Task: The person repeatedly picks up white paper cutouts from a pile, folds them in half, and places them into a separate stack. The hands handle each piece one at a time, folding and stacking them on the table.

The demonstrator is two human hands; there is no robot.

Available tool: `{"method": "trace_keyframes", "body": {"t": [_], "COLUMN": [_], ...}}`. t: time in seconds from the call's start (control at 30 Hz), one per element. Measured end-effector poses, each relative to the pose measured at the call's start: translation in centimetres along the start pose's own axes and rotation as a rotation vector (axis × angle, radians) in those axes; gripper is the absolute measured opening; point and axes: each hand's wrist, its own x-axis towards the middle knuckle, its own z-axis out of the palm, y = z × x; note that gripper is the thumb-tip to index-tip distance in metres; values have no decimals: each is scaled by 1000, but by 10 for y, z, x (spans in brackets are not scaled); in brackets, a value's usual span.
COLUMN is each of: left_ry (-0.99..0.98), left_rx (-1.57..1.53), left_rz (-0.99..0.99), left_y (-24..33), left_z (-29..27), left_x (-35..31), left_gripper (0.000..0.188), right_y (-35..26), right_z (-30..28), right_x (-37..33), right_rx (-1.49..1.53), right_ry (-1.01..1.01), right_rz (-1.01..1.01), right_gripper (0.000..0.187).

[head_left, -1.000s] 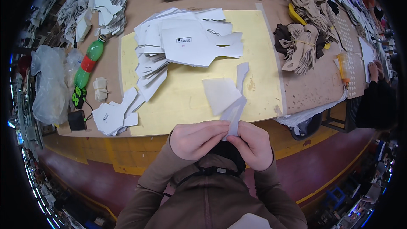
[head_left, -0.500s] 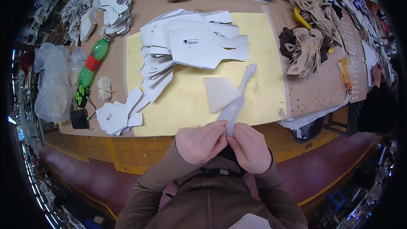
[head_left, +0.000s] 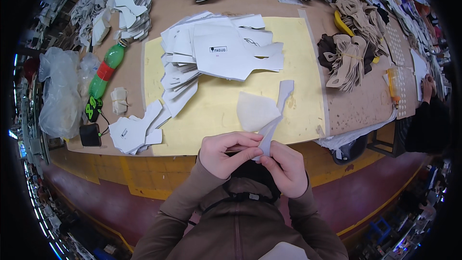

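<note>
My left hand [head_left: 231, 151] pinches the lower end of a pale grey, narrow cut piece [head_left: 270, 127] that looks like leather or fabric. From the other side my right hand [head_left: 288, 167] grips the same end, its fingertips close to the left thumb. The strip points away from me over the table's near edge, its far end bent. A cream, roughly four-sided piece [head_left: 256, 110] lies against the strip's left side; I cannot tell whether the two are joined. Beyond it, a fanned pile of white cut pieces [head_left: 221, 53] rests on the yellow sheet [head_left: 216, 115].
A smaller white stack [head_left: 130, 135], a black phone-like object [head_left: 90, 135], a green bottle [head_left: 113, 57] and a clear plastic bag [head_left: 60, 98] are on the left. Beige bundles [head_left: 347, 62] and an orange-yellow tool [head_left: 393, 84] lie right. A co-worker's hands [head_left: 427, 86] show far right.
The grey strip and cream piece have shifted slightly right and nearer to me, the strip turning more upright. My left fingers have opened out and re-gripped, thumb now on top of the strip's end.
</note>
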Motion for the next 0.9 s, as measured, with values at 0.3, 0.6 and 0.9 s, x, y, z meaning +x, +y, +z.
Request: {"method": "trace_keyframes", "body": {"t": [0.3,0.6,0.9], "left_ry": [122,-54,-77], "left_rx": [-318,-118,-80], "left_rz": [-83,155,99], "left_y": [-23,-8,-10], "left_z": [-8,3,7], "left_x": [3,5,6], "left_gripper": [11,39,27], "right_y": [3,11,-1], "right_z": [-8,-18,-8], "right_x": [-12,-22,-4], "right_rx": [199,361,242], "right_ry": [93,209,167], "right_rz": [163,150,-35], "right_gripper": [10,11,15]}}
